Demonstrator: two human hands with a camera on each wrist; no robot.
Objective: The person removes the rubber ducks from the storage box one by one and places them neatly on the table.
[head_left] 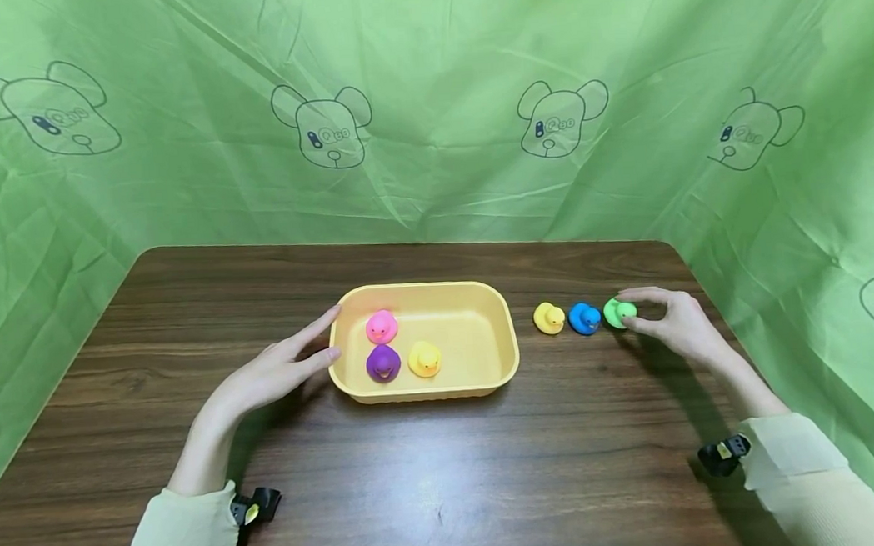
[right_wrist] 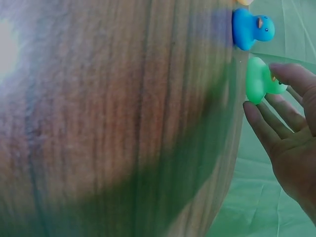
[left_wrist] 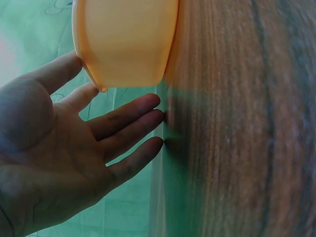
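A yellow plastic tub (head_left: 478,337) stands on the table, with a pink rubber duck (head_left: 381,326), a purple rubber duck (head_left: 383,364) and a yellow rubber duck (head_left: 424,359) inside toward its left. My left hand (head_left: 266,371) touches the tub's left end with thumb and index fingertip, the fingers spread and fairly straight; the left wrist view shows its other fingers below the rim. Right of the tub, my right hand (head_left: 669,321) pinches a green rubber duck (right_wrist: 256,81) between thumb and fingers. Beside it sit a blue rubber duck (head_left: 584,318) and a second yellow rubber duck (head_left: 548,318).
The dark wooden table (head_left: 435,482) ends at the back against a green cloth backdrop (head_left: 439,181) printed with bear faces. The cloth also hangs along both sides. Black wrist cameras sit at both cuffs.
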